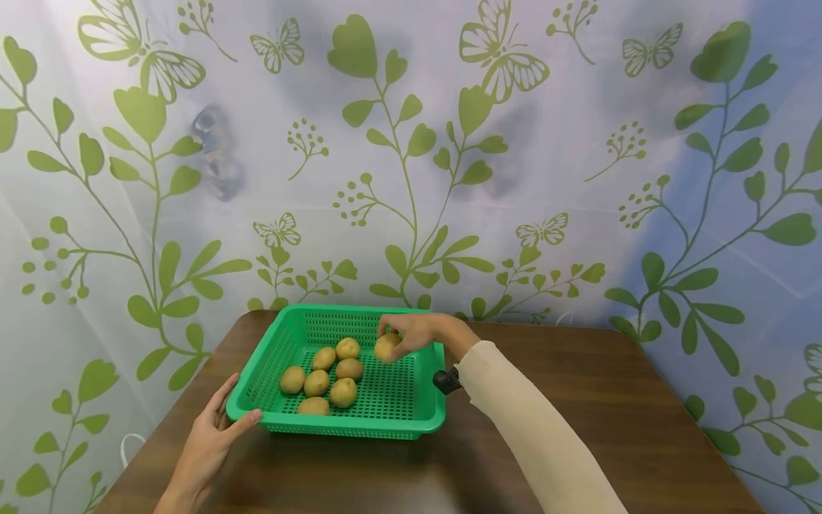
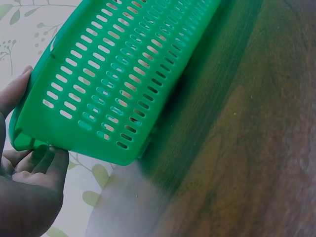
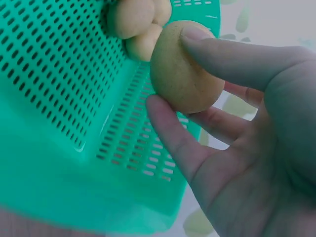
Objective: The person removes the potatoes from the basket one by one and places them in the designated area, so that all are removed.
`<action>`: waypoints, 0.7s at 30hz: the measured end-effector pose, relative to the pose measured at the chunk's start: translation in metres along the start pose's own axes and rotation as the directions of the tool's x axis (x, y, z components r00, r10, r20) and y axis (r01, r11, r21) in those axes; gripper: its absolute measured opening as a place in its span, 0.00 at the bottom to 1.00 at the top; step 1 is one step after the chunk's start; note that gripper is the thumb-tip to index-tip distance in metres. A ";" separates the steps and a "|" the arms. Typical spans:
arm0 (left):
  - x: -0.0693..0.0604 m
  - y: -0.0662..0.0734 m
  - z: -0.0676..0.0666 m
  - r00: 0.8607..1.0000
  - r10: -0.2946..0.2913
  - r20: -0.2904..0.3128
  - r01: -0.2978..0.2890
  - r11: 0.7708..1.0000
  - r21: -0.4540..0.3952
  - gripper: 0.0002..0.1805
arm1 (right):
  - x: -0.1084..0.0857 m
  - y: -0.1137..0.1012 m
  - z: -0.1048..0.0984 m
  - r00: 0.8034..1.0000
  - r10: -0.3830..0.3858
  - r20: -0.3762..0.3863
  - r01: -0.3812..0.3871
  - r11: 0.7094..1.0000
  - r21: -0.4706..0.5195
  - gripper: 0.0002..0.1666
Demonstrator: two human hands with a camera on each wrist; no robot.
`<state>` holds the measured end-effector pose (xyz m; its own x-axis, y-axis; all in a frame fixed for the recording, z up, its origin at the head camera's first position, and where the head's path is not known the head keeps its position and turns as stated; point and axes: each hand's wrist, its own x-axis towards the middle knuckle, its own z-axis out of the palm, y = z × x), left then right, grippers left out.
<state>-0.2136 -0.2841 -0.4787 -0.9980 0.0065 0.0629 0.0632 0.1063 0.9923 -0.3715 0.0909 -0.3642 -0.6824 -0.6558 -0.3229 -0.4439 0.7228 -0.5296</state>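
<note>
A green plastic basket (image 1: 347, 426) with slotted walls stands on the table, several potatoes (image 1: 317, 383) lying in its left and middle part. My right hand (image 1: 414, 334) is over the basket's right side and grips one potato (image 3: 185, 69) between thumb and fingers, above the basket floor. At the front left corner my left hand (image 1: 208, 442) holds the basket's rim, its thumb on top. In the left wrist view the fingers (image 2: 58, 165) curl under that rim, and the slotted outer wall (image 2: 113, 74) shows beside them.
The brown wooden table (image 1: 546, 400) reaches to the right of the basket. Behind it hangs a pale curtain (image 1: 411, 178) with green leaves and butterflies. A white cable loop (image 1: 131, 444) shows at the table's left edge. A dark wrist device (image 1: 446, 380) sits at the right sleeve.
</note>
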 end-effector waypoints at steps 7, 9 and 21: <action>-0.001 0.001 0.000 1.000 -0.009 -0.004 0.009 1.000 0.006 0.48 | -0.019 0.011 -0.009 1.000 0.005 -0.022 -0.005 1.000 0.007 0.27; -0.001 0.001 0.000 1.000 -0.008 -0.005 0.008 1.000 0.005 0.48 | -0.024 0.013 -0.012 1.000 0.002 -0.031 -0.001 1.000 0.012 0.27; 0.000 -0.001 0.002 1.000 0.013 -0.023 -0.013 1.000 -0.021 0.47 | -0.054 0.033 -0.026 0.998 0.007 -0.067 -0.008 1.000 -0.004 0.29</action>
<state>-0.2141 -0.2823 -0.4803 -0.9968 -0.0148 0.0780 0.0765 0.0849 0.9935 -0.3638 0.1557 -0.3439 -0.7230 -0.6344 -0.2735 -0.4410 0.7285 -0.5242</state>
